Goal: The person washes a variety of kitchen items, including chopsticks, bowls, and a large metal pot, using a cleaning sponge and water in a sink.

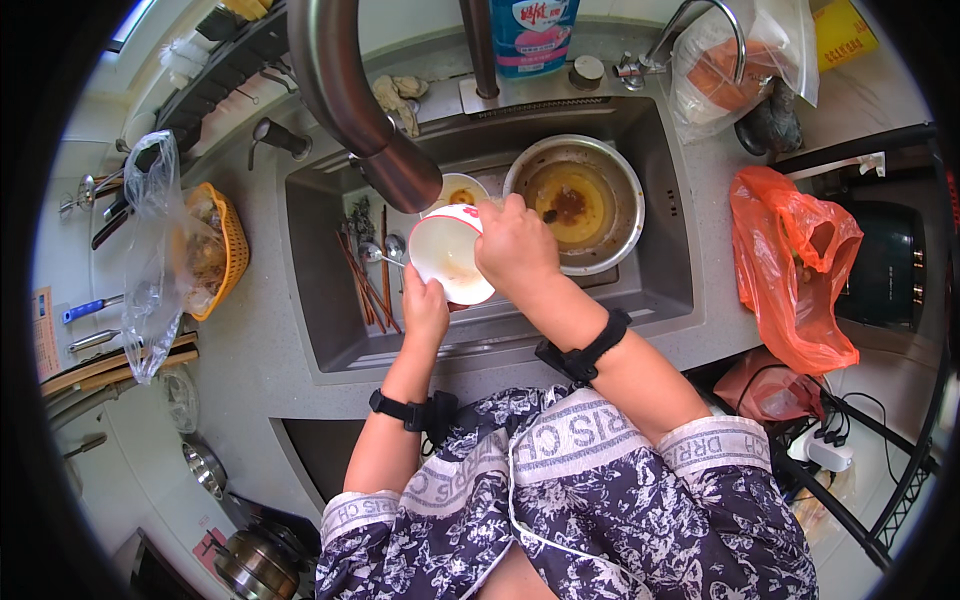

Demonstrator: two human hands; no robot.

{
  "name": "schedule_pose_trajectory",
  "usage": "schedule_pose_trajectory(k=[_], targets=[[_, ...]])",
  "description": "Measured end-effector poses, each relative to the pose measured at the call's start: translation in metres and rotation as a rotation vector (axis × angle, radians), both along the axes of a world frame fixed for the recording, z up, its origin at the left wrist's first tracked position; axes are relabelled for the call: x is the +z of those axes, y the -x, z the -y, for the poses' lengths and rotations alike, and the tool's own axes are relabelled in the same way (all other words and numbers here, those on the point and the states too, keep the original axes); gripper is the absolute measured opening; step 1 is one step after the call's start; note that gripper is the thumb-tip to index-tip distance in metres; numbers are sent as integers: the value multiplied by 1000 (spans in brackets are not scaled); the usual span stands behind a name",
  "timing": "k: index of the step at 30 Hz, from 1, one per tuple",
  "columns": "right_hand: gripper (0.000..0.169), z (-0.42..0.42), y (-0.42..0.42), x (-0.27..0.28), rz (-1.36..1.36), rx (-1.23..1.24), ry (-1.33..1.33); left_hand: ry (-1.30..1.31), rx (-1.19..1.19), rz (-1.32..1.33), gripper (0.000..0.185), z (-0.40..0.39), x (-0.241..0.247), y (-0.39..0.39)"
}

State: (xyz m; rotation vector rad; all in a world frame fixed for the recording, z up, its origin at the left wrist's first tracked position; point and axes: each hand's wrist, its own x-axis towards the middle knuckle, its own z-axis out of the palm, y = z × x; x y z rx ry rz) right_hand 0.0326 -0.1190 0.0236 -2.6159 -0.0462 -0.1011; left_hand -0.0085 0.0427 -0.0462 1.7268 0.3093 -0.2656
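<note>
Over the sink (pixel 480 337) a white bowl (pixel 448 259) with a red rim is tilted, its inside turned toward me. My left hand (pixel 425 307) grips it at the lower left. My right hand (pixel 519 244) is curled around its right rim; whether anything is in that palm is hidden. Behind it sits a second bowl (pixel 459 187) with brownish liquid. A steel basin (pixel 636 202) of murky yellow liquid with brown residue stands in the right part of the sink. Chopsticks (pixel 366 289) and metal spoons (pixel 395 244) lie at the left.
The dark faucet (pixel 375 127) arches close above the bowls. A soap dispenser (pixel 281 139) and a yellow basket (pixel 238 244) are at left. At the back stand a blue detergent bottle (pixel 534 41) and a small tap (pixel 637 71). An orange plastic bag (pixel 787 277) lies at right.
</note>
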Motion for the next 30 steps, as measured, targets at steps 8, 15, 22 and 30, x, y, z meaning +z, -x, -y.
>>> schedule_pose_trajectory(k=[8, 15, 22, 30], targets=[[19, -10, 3, 14, 87, -17, -52, 168, 112, 183, 52, -4, 4, 8], [21, -6, 2, 19, 90, -13, -83, 34, 65, 273, 46, -3, 26, 7], [23, -10, 6, 21, 106, -11, -98, -216, -20, 288, 56, -20, 19, 1], [24, -5, 5, 19, 79, -15, -102, -55, 8, 341, 51, -9, 24, 7]])
